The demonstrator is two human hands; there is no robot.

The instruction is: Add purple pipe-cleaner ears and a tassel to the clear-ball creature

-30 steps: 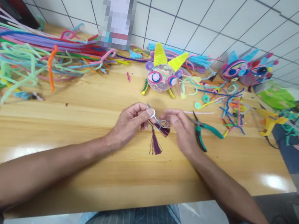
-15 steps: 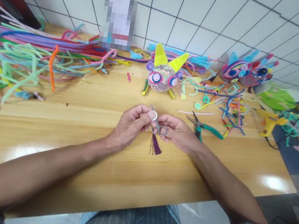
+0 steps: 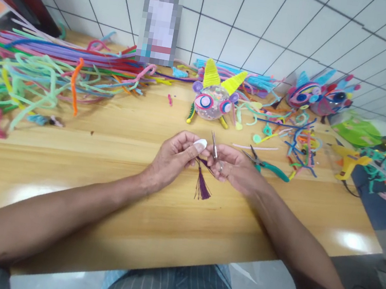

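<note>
The left hand (image 3: 175, 155) pinched the white disc (image 3: 200, 145) between thumb and fingers. Just right of the disc, the right hand (image 3: 235, 169) gripped scissors (image 3: 215, 152), long axis pointing forward. A purple tassel (image 3: 203, 186) hung nearside of the disc.

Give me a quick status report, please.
Left fingers pinching white oval piece; right fingers holding small scissors. Purple tassel below left fingers. Green-handled pliers beyond right fingers.
</note>
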